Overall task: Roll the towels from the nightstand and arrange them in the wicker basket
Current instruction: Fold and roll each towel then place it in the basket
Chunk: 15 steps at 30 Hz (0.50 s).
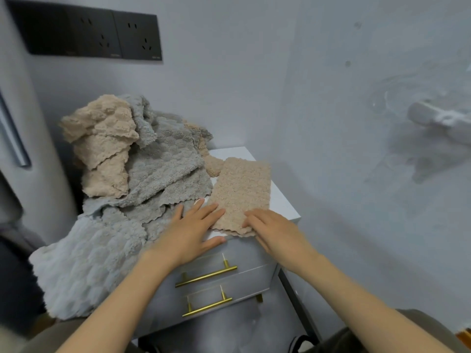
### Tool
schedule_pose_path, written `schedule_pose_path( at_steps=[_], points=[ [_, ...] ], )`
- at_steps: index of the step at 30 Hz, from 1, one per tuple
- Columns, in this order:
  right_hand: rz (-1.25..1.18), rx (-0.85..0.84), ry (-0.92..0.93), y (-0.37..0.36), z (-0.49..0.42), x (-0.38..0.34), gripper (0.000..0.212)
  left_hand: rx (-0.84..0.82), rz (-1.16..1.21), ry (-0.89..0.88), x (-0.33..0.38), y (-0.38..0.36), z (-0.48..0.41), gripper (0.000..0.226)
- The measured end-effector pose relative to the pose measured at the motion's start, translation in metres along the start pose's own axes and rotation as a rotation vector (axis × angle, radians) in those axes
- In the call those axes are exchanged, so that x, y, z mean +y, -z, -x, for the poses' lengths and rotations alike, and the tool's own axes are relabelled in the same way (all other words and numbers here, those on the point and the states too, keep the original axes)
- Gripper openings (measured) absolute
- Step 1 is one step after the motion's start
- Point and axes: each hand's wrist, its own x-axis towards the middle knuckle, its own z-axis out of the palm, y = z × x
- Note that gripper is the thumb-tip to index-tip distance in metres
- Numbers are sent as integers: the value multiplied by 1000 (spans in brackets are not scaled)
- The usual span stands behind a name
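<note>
Tiny pale print low on the black socket panel (pixel 89 34), upper left of the frame: too small to read. At centre, left hand (pixel 193 233) flat, fingers straight and spread, tips on the near left edge of the folded beige towel (pixel 242 192), thumb along the front lip of the nightstand (pixel 280 197). Right hand (pixel 275 233) lightly bent, fingertips pressing the same towel's near right corner, no clear pinch. Left of centre, heap of grey and beige towels (pixel 163 169), spilling over the nightstand's left side.
</note>
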Motion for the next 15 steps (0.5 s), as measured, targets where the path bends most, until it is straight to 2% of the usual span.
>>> schedule_pose_path(
  at_steps=[4,9,12,15],
  points=[
    [-35,15,-92,10,7,18,35,81,-59,-22,9,-5,0,108],
    [-311,-51,-304,28,16,35,30,146,-47,-49,19,-11,-9,100],
    [-476,-34,-394,32,20,38,26,153,-26,-46,23,-10,-13,95],
    [-600,5,-478,31,19,42,22,164,48,-21,26,-7,-19,75]
  ],
)
